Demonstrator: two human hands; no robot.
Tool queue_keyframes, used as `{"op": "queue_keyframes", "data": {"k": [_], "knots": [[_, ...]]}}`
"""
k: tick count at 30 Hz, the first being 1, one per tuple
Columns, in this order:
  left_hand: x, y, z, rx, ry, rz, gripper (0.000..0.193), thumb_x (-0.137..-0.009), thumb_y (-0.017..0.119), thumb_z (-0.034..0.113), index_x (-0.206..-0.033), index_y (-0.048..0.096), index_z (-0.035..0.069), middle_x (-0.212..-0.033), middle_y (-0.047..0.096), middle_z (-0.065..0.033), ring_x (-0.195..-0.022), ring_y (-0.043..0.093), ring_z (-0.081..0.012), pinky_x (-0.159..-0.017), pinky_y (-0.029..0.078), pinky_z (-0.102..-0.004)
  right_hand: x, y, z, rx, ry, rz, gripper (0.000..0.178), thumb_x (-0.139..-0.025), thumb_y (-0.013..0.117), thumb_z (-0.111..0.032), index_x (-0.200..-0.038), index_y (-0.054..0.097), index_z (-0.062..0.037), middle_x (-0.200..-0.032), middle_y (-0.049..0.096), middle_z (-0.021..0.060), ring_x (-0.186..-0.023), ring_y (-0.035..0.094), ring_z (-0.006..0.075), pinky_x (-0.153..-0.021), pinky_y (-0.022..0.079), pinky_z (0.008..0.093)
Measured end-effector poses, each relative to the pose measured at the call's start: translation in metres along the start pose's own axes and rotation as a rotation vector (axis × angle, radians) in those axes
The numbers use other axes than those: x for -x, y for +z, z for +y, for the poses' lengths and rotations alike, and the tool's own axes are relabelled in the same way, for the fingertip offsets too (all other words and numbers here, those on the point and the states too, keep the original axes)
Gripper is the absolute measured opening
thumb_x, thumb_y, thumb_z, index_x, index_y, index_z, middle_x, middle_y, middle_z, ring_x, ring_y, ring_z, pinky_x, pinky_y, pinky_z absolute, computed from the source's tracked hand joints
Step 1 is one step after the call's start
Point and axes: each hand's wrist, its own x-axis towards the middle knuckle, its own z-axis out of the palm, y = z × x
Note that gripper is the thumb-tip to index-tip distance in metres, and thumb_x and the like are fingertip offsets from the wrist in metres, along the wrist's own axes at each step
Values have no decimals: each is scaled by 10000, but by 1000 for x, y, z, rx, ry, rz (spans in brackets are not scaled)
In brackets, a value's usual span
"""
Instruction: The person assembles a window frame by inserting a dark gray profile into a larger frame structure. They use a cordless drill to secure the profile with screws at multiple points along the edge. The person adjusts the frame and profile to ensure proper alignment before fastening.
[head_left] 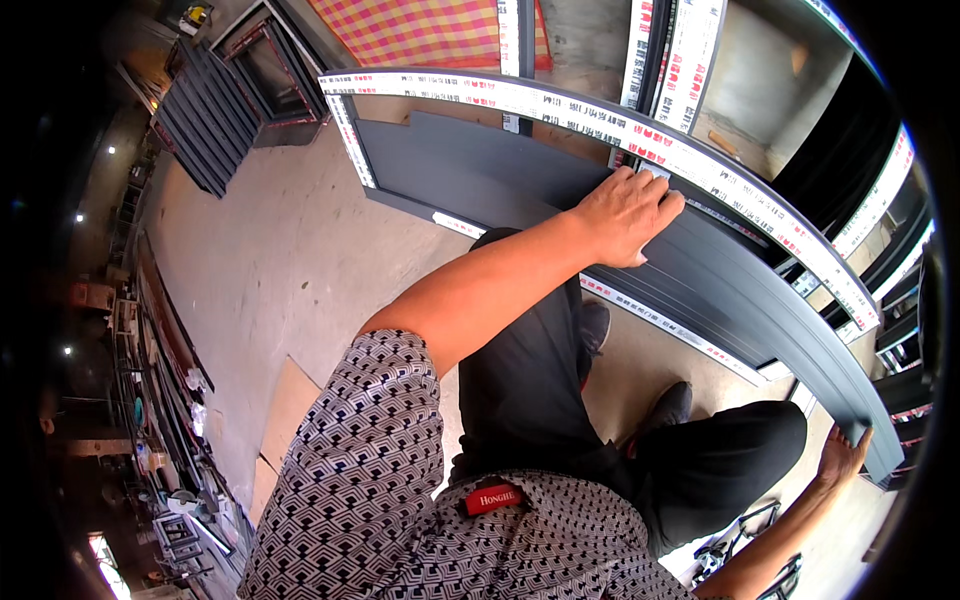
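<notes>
Ahead of me stands a long door or window frame [348, 140], its rails covered in white printed protective film. A flat dark grey sheet [450, 160] fills its left part. A long grooved dark grey panel [745, 280] lies across the right part, its right end jutting out beyond the frame. My left hand [628, 215] is closed over the upper edge of this panel near its left end, fingers curled behind the top rail. At the far right end, my right hand [843, 458] grips the panel with the thumb against its face; its other fingers are partly hidden.
My bent legs [530, 370] and shoes [668, 408] are just below the frame. More film-covered profiles [690, 60] stand behind it. Dark slats [200, 125] lean at the far left, beside a checkered cloth [420, 35]. Long bars [165, 330] and clutter line the left side.
</notes>
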Motion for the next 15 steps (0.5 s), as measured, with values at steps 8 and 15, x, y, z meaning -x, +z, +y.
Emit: {"op": "queue_keyframes", "data": {"k": [8,15], "knots": [[-1,5,-42,-63,-20,21,787,-643,933,270,-1302,551,75,-1174,599,-106,-1154,592,-293,-1016,467,-423,-20,9,36,68,57,-35,476,-1033,674,-268,-1331,550,82,-1322,627,184,-1239,616,318,-1109,517,498],[5,19,-51,-121,-5,0,798,-628,947,289,-1287,553,74,-1121,589,-74,-1109,590,-252,-975,476,-397,-22,10,45,126,229,48,804,-813,899,-441,-1356,540,31,-1340,582,146,-1204,602,309,-1026,557,480]]}}
